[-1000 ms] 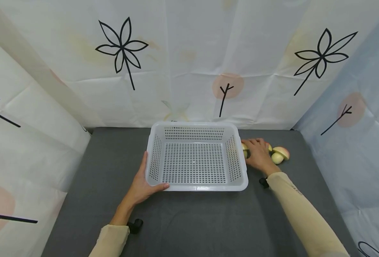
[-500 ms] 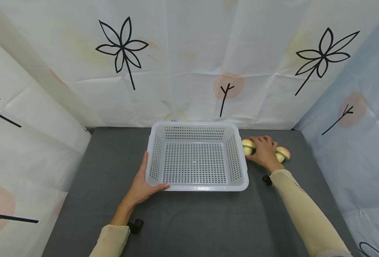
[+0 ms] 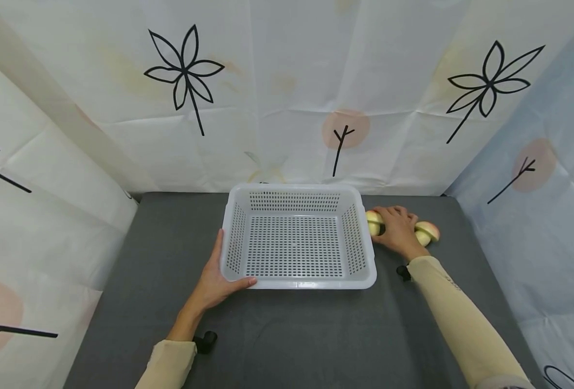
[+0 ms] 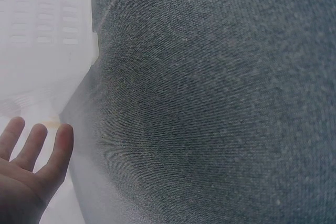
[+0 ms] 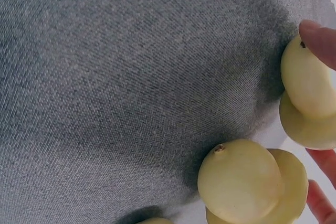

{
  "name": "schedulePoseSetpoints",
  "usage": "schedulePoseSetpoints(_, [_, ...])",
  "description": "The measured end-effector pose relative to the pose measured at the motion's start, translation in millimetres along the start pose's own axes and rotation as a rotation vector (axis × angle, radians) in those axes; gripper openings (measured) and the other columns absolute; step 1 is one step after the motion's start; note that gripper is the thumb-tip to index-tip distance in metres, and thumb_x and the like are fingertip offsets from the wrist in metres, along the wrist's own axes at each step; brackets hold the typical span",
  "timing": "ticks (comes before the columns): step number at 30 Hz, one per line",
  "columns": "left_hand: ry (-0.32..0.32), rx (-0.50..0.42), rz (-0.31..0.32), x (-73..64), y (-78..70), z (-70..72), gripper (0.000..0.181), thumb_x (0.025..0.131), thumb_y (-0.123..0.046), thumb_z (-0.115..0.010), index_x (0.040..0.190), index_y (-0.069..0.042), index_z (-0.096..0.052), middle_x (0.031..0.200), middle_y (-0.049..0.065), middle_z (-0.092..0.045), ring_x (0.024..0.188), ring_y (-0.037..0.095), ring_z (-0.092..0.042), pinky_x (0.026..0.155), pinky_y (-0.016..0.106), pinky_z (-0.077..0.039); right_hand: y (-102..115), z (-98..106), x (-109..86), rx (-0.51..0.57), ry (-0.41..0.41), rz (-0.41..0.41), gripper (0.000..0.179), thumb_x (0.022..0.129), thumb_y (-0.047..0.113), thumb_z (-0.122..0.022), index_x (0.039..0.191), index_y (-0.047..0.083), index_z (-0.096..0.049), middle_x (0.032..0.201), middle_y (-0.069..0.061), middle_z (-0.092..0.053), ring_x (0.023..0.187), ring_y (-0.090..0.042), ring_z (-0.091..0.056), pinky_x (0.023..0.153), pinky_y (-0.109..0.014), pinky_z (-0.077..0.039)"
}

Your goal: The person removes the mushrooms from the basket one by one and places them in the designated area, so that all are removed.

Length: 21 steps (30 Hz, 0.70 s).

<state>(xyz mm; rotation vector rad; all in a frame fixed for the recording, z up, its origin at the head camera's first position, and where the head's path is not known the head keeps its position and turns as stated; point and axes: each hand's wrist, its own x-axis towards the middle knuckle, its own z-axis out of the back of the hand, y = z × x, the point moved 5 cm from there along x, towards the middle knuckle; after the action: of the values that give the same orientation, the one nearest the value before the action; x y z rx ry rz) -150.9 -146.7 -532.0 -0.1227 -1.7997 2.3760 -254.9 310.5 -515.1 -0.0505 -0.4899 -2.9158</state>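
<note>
A white plastic basket (image 3: 294, 283) with slotted walls stands on the dark cloth. My left hand (image 3: 214, 283) holds its near left corner, thumb over the front rim and fingers along the left side. In the left wrist view, several fingers (image 4: 61, 145) of that hand reach out below the basket wall. Beside the basket's right wall, my right hand (image 3: 398, 233) pinches a pale yellow mushroom (image 5: 307, 85), thumb on the stem and a finger at the cap. A second mushroom (image 5: 241, 182) lies close by, near the other fingers.
Right of my right hand rests another mushroom (image 3: 428, 232) with a reddish cap. Dark cloth (image 3: 292, 335) covers the table. White patterned curtains (image 3: 287, 97) hang behind and at both sides.
My right hand has shifted slightly right and away since one second ago, exposing more of the mushroom beside the basket; over the last half second it moves back a touch left. My left hand stays put.
</note>
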Motion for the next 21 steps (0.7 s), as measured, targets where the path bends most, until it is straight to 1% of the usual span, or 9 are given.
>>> schedulePoseSetpoints(12, [0.004, -0.001, 0.002, -0.2, -0.6, 0.3, 0.141, 0.069, -0.017, -0.097, 0.161, -0.041, 0.006, 0.169, 0.000, -0.011, 0.141, 0.038, -0.038, 0.106, 0.058, -0.034, 1.8, -0.3, -0.5, 0.000, 0.007, 0.002, 0.080, 0.078, 0.024, -0.090, 0.144, 0.003, -0.050, 0.134, -0.030, -0.053, 0.133, -0.054, -0.029, 0.099, -0.072, -0.011])
schedulePoseSetpoints(17, [0.005, 0.007, -0.007, -0.1, -1.0, 0.0, 0.141, 0.069, -0.016, -0.097, 0.162, -0.039, 0.007, 0.169, 0.002, -0.011, 0.141, 0.039, -0.037, 0.105, 0.057, -0.035, 2.5, 0.4, -0.5, 0.007, 0.004, -0.006, 0.079, 0.078, 0.021, -0.089, 0.144, 0.003, -0.050, 0.136, -0.030, -0.052, 0.133, -0.054, -0.029, 0.100, -0.071, -0.011])
schedulePoseSetpoints(21, [0.004, 0.001, 0.000, 0.0, -1.7, -0.1, 0.142, 0.068, -0.015, -0.097, 0.162, -0.038, 0.007, 0.169, 0.001, -0.011, 0.142, 0.039, -0.037, 0.105, 0.056, -0.035, 3.7, 2.6, -1.1, 0.014, -0.001, -0.014, 0.080, 0.077, 0.020, -0.090, 0.145, 0.003, -0.050, 0.138, -0.030, -0.052, 0.133, -0.054, -0.029, 0.100, -0.071, -0.011])
